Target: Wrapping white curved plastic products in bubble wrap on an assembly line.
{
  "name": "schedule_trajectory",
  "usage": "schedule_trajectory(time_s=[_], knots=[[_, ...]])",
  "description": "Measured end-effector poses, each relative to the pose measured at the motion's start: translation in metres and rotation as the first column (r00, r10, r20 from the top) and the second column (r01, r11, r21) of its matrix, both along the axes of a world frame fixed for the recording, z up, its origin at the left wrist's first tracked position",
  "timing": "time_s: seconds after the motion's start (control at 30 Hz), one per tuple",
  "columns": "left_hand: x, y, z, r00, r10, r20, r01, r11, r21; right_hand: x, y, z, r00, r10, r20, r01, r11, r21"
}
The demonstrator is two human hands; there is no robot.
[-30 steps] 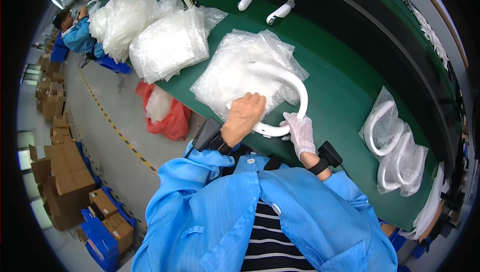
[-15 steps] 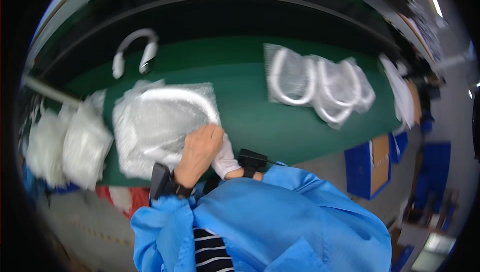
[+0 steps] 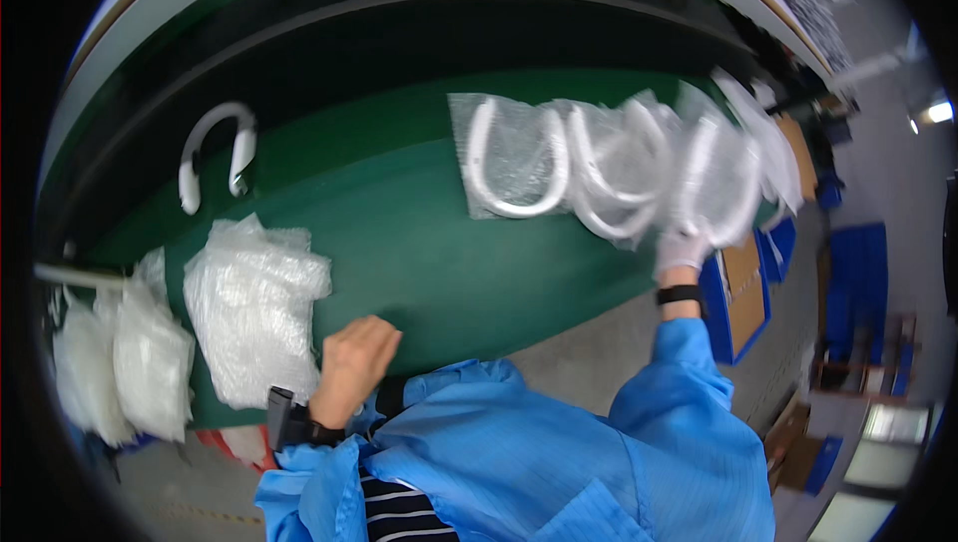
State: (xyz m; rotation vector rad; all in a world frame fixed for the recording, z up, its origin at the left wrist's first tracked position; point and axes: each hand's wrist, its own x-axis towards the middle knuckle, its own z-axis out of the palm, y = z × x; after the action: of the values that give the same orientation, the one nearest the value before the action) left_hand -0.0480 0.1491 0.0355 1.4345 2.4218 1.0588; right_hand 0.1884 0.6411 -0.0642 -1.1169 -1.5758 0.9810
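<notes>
My gloved right hand (image 3: 683, 249) reaches far right and grips the lower edge of a bagged white U-shaped piece (image 3: 715, 179), the last in an overlapping row of bagged U-shaped pieces (image 3: 519, 158) on the green table (image 3: 399, 213). My bare left hand (image 3: 354, 362) rests at the table's near edge with its fingers curled and nothing in them. It lies just right of a stack of clear bubble bags (image 3: 254, 302). A bare white U-shaped piece (image 3: 215, 148) lies farther back on the left.
More bundles of bubble bags (image 3: 150, 357) sit at the table's left end. A dark raised channel (image 3: 419, 33) runs behind the green surface. Blue crates (image 3: 773, 243) and a cardboard box (image 3: 743, 272) stand on the floor at the right.
Both hands were on a white U-shaped piece in a bag in front of me. Now my right hand has carried it to the row at the right, and my left hand has drawn back.
</notes>
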Motion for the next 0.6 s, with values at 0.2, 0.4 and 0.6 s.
schedule_trajectory(time_s=[0.2,0.4,0.6], knots=[[-0.012,-0.073,-0.018,0.886,0.463,0.012,-0.456,0.877,-0.154,0.107,0.098,-0.029,0.824,0.188,0.535,0.027,0.929,-0.368],[-0.011,-0.125,-0.026,0.657,0.748,-0.092,-0.74,0.617,-0.269,0.117,0.131,0.01,0.675,0.152,0.722,0.263,0.865,-0.427],[0.003,-0.126,-0.042,0.584,0.775,-0.24,-0.811,0.566,-0.145,-0.017,-0.033,0.058,0.353,0.743,0.568,0.02,0.601,-0.799]])
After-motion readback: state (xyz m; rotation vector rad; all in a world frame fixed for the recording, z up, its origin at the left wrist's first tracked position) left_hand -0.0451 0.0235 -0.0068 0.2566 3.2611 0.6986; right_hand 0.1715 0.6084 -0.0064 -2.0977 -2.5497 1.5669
